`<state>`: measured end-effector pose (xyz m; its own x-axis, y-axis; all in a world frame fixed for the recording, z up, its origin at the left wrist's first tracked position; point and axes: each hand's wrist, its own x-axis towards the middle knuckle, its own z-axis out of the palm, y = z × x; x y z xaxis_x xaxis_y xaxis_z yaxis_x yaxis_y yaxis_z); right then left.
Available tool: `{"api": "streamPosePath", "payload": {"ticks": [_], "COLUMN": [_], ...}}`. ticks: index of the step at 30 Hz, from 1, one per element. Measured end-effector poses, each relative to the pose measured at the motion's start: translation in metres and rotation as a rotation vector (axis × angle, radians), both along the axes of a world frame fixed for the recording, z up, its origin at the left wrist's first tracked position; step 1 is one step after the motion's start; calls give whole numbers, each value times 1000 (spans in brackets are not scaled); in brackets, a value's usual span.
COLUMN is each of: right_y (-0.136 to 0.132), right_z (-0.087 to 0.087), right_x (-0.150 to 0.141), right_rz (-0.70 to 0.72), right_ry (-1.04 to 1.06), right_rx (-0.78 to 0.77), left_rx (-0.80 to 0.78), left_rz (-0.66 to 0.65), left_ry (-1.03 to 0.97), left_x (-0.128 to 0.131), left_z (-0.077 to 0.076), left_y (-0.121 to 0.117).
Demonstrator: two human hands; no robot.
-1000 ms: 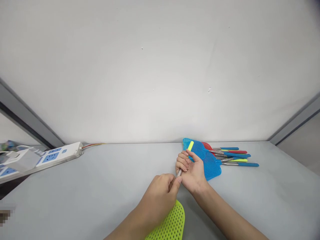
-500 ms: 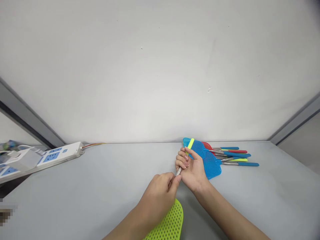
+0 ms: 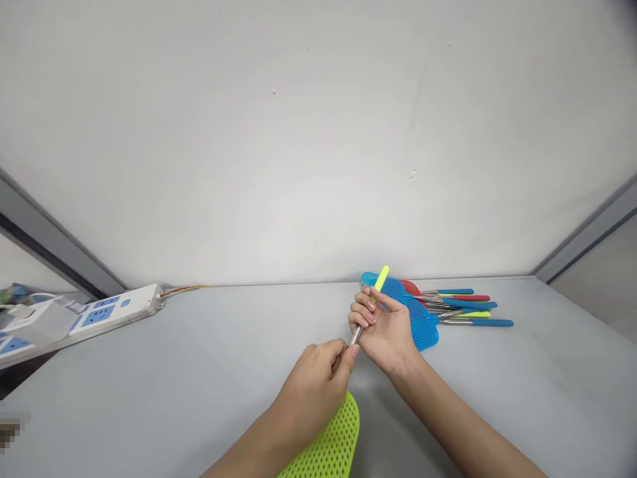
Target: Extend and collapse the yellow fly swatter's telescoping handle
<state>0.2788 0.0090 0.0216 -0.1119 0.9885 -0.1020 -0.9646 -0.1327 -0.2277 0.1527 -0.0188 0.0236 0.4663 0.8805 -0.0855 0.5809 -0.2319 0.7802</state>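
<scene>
Both hands hold one yellow-green fly swatter over the grey table (image 3: 199,352). My left hand (image 3: 313,392) is closed on the swatter's metal shaft (image 3: 355,336), with the mesh head (image 3: 331,445) sticking out below my wrist. My right hand (image 3: 381,328) is wrapped round the yellow-green handle (image 3: 381,277), whose tip points up and away past my fingers.
A pile of fly swatters (image 3: 438,309) with blue and red mesh heads and blue, red and yellow handles lies just right of my right hand. A white and blue power strip (image 3: 89,318) lies at the far left by the wall (image 3: 298,133).
The yellow-green handle sticks out a little farther beyond my right hand, and the gap between my hands along the shaft has grown slightly.
</scene>
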Motion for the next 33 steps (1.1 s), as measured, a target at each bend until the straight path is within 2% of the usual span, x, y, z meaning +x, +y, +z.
{"api": "streamPosePath", "payload": {"ticks": [8, 12, 14, 16, 19, 21, 27, 33], "right_y": [0, 1, 2, 3, 4, 5, 4, 0], "right_z": [10, 20, 25, 29, 30, 28, 25, 32], "right_x": [10, 17, 20, 24, 28, 29, 27, 28], "right_rz": [10, 62, 88, 67, -4, -30, -37, -32], "right_ry": [-79, -262, -377, -428, -370, -310, -148, -77], "right_rx": [83, 107, 90, 59, -4, -75, -272, -340], "left_rx": [-40, -7, 104, 292, 565, 668, 753, 821], "left_rz": [-72, -91, -60, -24, -45, -86, -141, -139], "left_ry": [22, 74, 123, 201, 313, 375, 438, 410], "left_x": [0, -1, -1, -3, -6, -9, -16, -17], "left_z": [5, 2, 2, 4, 12, 18, 26, 27], "left_y": [-2, 0, 4, 9, 16, 19, 19, 20]}}
